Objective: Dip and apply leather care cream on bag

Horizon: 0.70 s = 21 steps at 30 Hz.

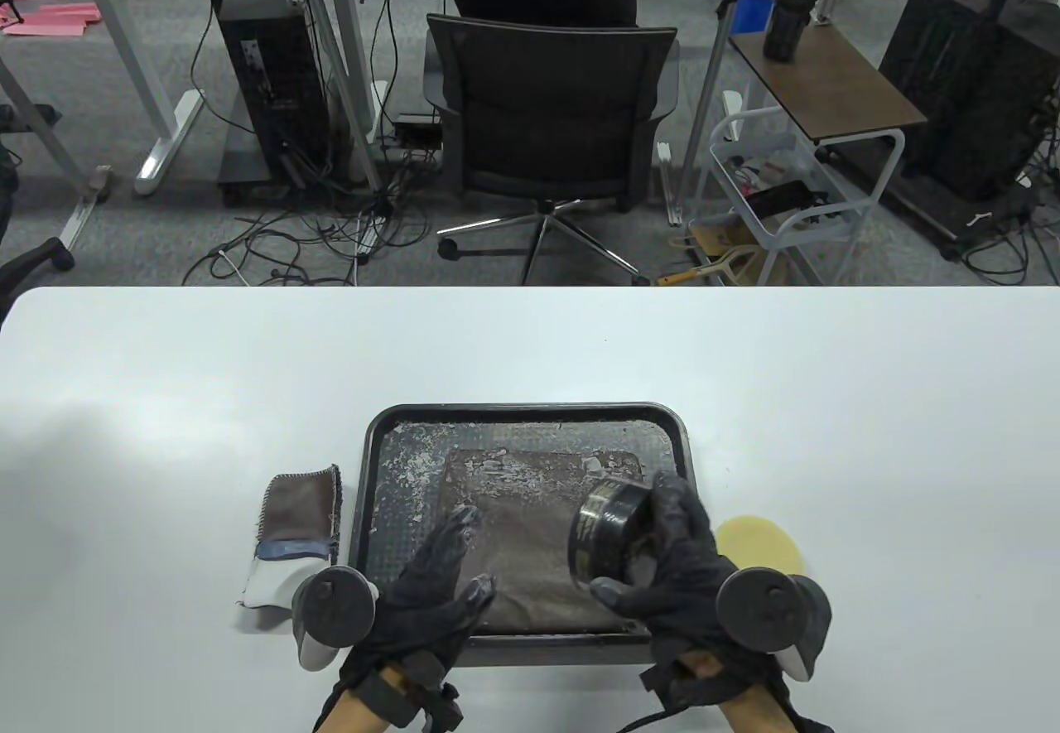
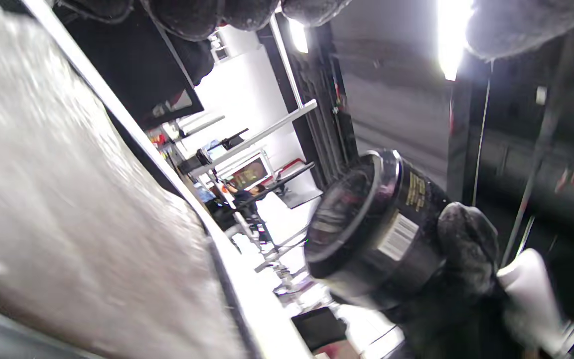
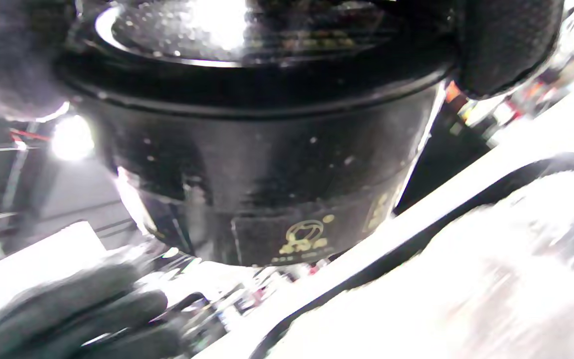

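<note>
Table view: right hand (image 1: 675, 567) grips black cream jar (image 1: 604, 536) tilted above bag (image 1: 530, 542) in tray (image 1: 377, 435); left hand (image 1: 435, 592) fingers straight, holding nothing.

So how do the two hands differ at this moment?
The right hand grips the black cream jar, tipped on its side above the tray; the left hand holds nothing. The right hand's fingers curl round the jar; the left hand's fingers are straight, extended over the brown bag. Both wear black gloves with a tracker on the back.
</note>
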{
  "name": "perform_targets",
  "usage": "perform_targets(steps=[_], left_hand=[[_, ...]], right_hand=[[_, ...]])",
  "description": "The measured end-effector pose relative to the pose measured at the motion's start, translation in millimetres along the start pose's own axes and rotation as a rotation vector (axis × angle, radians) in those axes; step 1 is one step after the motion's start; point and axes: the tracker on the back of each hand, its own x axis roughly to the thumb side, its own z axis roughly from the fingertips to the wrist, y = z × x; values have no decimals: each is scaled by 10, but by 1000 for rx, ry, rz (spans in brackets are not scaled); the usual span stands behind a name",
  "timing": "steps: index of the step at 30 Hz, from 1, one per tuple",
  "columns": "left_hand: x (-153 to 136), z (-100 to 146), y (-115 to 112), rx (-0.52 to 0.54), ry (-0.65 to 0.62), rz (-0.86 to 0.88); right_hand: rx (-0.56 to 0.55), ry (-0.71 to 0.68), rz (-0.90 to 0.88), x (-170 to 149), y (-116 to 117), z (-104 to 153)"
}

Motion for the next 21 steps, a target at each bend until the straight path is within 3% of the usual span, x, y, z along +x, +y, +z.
perform_targets(steps=[4,11,16,21], left_hand=[[32,-2,69,-47,-3,-175],[45,-10,93,-106,-1,-292],[42,-7,104,-112,2,-291],[33,-7,111,-120,14,-296]], right_hand=[[-99,108,156,-355,-383,-20],[-188,349,266,-938,-844,41],[-179,512,348,-1269,-954,110],[-134,661,401,-1544,-912,159]])
